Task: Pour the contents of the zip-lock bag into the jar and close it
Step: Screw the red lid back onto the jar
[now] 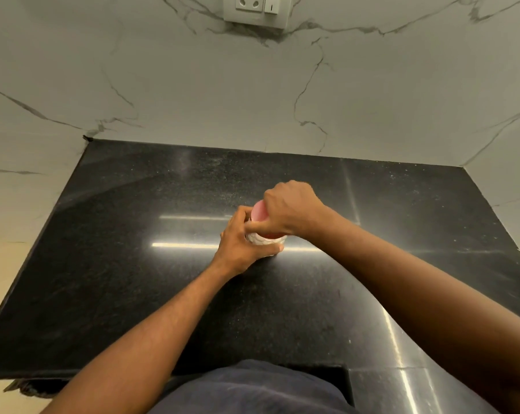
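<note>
Clothing: dark navy garment [252,389] at the bottom edge, closest to the camera.
Counter: black speckled stone counter [133,264], polished, with streaks of light reflected across it; a seam line runs through its right part.
Forearms: both bare, reaching forward from the lower corners and meeting near the counter's middle.
Left hand [240,243]: wrapped around the side of the jar; thumb crosses the front low down, fingers curl round the far left side. Grip clamped on the jar body.
Jar [266,239]: small, standing on the counter about mid-surface; only a pale, whitish patterned band of its wall shows between the two hands. Contents cannot be told.
Right hand [288,207]: comes over from the right, fingers bent down around the lid. Grip clamped on the lid.
Lid [259,213]: pink-red, round, sits atop the jar; its flat top shows at the left of the right hand. Whether it is fully seated cannot be told.
Wall: pale marble-look wall [193,85] with grey veins, rising behind and on both sides of the counter.
Socket plate: white socket and switch plate [257,8] on the wall at the top edge.
</note>
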{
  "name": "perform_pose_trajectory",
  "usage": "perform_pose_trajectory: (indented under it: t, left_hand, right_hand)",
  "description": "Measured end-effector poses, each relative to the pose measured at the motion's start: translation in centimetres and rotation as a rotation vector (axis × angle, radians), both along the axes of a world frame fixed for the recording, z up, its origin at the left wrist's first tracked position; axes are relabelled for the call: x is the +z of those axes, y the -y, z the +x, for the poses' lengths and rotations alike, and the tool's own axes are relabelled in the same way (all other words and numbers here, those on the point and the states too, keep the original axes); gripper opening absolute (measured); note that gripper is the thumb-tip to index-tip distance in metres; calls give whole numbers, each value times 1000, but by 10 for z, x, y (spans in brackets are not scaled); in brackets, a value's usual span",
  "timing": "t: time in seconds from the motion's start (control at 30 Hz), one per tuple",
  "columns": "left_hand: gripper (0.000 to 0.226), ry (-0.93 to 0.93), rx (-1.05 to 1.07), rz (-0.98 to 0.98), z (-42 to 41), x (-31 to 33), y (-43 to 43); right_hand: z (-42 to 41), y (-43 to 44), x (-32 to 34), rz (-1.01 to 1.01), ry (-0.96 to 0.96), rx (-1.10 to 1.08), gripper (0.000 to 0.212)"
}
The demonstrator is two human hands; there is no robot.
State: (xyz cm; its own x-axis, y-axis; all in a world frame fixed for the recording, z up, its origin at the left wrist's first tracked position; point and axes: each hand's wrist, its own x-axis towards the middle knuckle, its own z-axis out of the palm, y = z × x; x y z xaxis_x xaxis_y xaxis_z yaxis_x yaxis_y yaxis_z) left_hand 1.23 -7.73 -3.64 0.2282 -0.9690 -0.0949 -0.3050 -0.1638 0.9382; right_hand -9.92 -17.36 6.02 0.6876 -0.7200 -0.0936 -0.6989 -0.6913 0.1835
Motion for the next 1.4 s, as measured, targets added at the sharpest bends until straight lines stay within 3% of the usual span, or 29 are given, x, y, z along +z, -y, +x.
perform_pose_trajectory:
  t: [0.1, 0.2, 0.3, 0.43, 0.53, 0.63, 0.73, 0.83, 0.93, 1.4]
  left_hand:
    - [84, 17, -3, -5, 3, -4, 2]
    - [82, 27, 10, -23, 4, -9, 2]
    - [79, 17, 23, -43, 2, -10, 2]
    - [78, 4, 18, -42, 3, -11, 2]
    - [85, -12, -40, -14, 6, -9, 3]
    - [99, -43, -82, 3, 10, -6, -2]
    - [94, 17, -43, -4, 12, -5, -12]
    - [84, 37, -6, -13, 20, -2, -18]
    - [80, 45, 6, -16, 38, 7, -17]
    - [81, 121, -2, 112, 108, 30, 7]
  right_hand:
    - [-17, -1, -2, 156, -47, 88, 94]
    - [-30, 3, -5, 243, 117, 63, 94]
    - [-37, 6, -14, 263, 238, 64, 92]
    - [-36, 5, -20, 231, 264, 34, 98]
    - [-40, -6, -26, 175, 309, -25, 112]
    - [-53, -27, -43, 354, 558, -195, 128]
    - [-58, -48, -68, 626, 882, -299, 117]
    - [-48, -55, -85, 623, 1056, -331, 95]
    - [-28, -50, -84, 613, 1139, -355, 96]
    - [58, -23, -68, 572, 1014, -350, 97]
